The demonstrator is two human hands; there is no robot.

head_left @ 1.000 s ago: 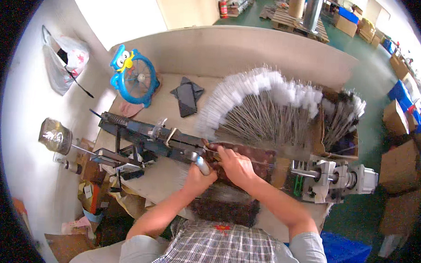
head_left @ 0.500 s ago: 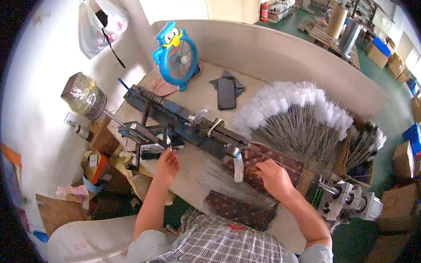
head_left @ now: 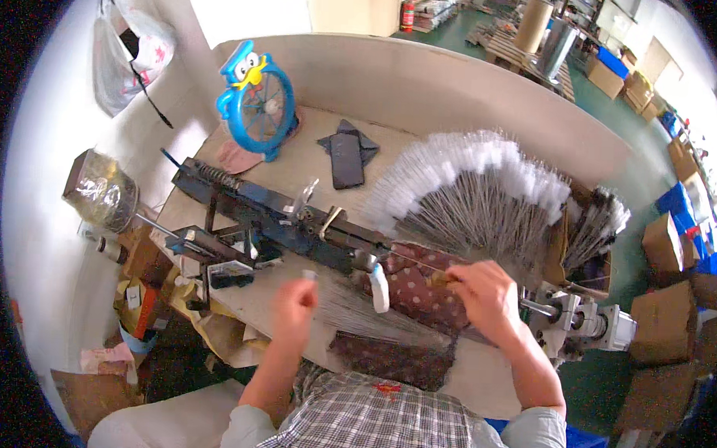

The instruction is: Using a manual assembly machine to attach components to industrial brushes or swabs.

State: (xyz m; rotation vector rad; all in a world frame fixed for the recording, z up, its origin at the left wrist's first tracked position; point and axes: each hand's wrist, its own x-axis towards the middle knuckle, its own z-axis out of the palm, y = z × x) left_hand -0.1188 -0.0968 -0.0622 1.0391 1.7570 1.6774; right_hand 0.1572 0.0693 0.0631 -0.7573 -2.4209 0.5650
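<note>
Workbench [head_left: 297, 170] with a blue jig [head_left: 280, 217], brushes [head_left: 470, 188] fanned at two o'clock.
Your left hand [head_left: 294, 305] pinches a small white piece; your right hand [head_left: 489, 296] clenches a wire [head_left: 420, 262].

One long dark-blue metal machine with a coil spring [head_left: 272, 213] lies across the bench [head_left: 297, 163]. Behind its spring end stands one blue bird-shaped desk fan [head_left: 256, 102], and right of that fan lies one dark flat phone-like slab [head_left: 347, 156] on one dark cloth. Beyond the machine's right end spreads one large fan-shaped heap of white-tufted wire brushes [head_left: 474, 192], too many to count, with one smaller bunch [head_left: 599, 224] further right. Two hands work in front of the machine: one left hand [head_left: 294, 307], one right hand [head_left: 490, 296]. Two brown dotted cloths show there, one under the right hand [head_left: 419, 285], one nearer the person [head_left: 389, 359]. One white plastic bag [head_left: 131, 54] hangs on the wall left of the machine.
</note>
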